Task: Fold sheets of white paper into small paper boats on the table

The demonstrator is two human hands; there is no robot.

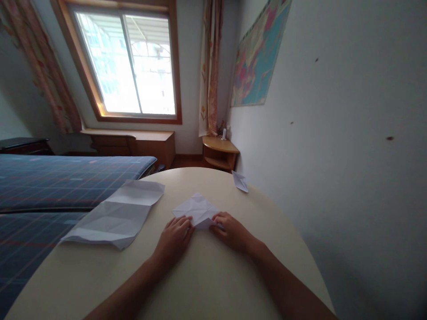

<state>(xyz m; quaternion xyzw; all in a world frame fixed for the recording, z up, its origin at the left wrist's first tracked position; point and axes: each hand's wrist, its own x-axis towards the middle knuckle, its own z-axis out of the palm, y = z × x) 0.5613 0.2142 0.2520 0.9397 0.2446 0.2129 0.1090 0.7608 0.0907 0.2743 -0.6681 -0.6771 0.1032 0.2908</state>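
Note:
A folded sheet of white paper (196, 208), roughly diamond-shaped with creases across it, lies on the round cream table (207, 275). At its near left edge, my left hand (176, 233) presses down with its fingers lying flat on the paper. My right hand (230, 229) pinches the near right edge between thumb and fingers, where a flap is slightly raised. The underside of the paper is hidden.
Creased white sheets (116, 213) lie on the table's left side. A small folded paper piece (240, 181) sits near the far right edge. Beyond are a bed with a blue plaid cover (66, 182), a corner shelf (220, 144) and a wall (350, 178) on the right.

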